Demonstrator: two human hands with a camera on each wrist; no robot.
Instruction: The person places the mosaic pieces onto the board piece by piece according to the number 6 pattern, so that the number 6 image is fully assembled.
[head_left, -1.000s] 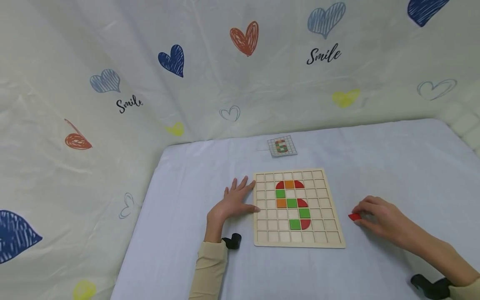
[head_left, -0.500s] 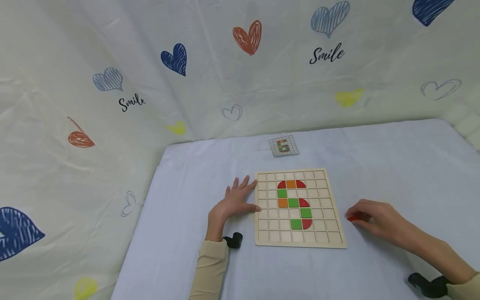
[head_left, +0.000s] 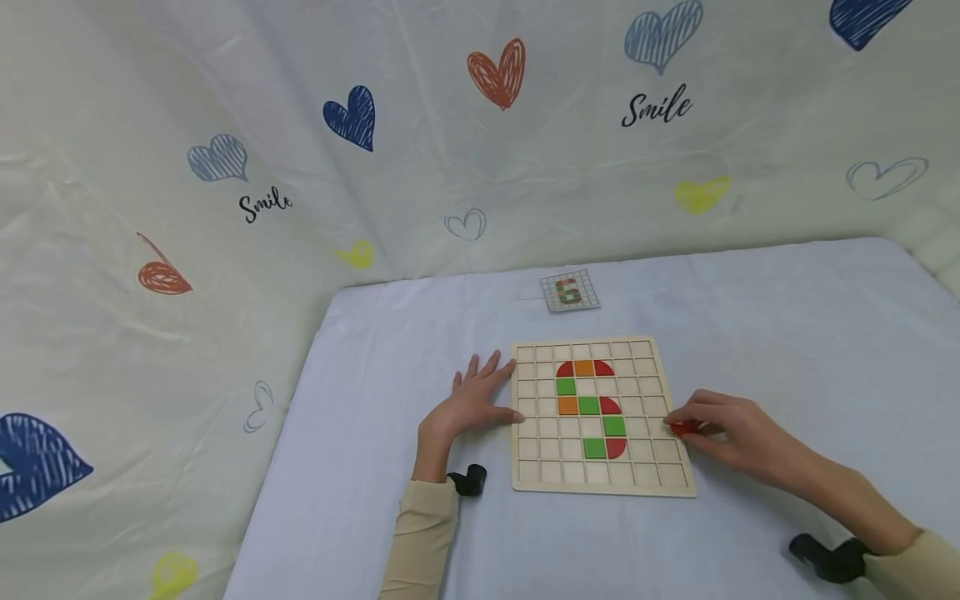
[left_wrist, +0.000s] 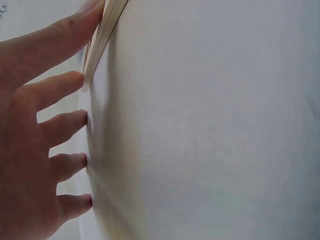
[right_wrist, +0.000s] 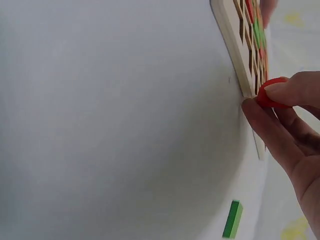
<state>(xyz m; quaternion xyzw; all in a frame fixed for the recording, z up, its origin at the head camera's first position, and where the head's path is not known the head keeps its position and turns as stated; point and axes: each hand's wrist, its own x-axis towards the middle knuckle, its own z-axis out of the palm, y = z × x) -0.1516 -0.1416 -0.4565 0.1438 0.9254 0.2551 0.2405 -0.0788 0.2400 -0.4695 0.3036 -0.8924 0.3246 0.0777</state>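
Note:
A wooden grid board [head_left: 645,483] lies on the table with red, orange and green pieces set in its cells, forming an S-like shape. My left hand [head_left: 467,407] rests at the board's left side, fingers spread. Its thumb lies over the board's edge and the index fingertip touches that edge, as the left wrist view also shows. At the right edge, my right hand [head_left: 731,427] pinches a red rounded piece [right_wrist: 270,92] between thumb and fingers. In the head view the fingers partly cover this piece [head_left: 681,428].
A small card [head_left: 572,292] printed with a grid and a coloured figure lies behind the board. A green block [right_wrist: 233,219] sits on the white cloth [head_left: 360,400] in the right wrist view. A heart-patterned curtain [head_left: 420,167] stands behind the table.
My right hand has moved left with the red piece, from beside the board to its right edge. My left hand holds its place. The head view has shifted slightly.

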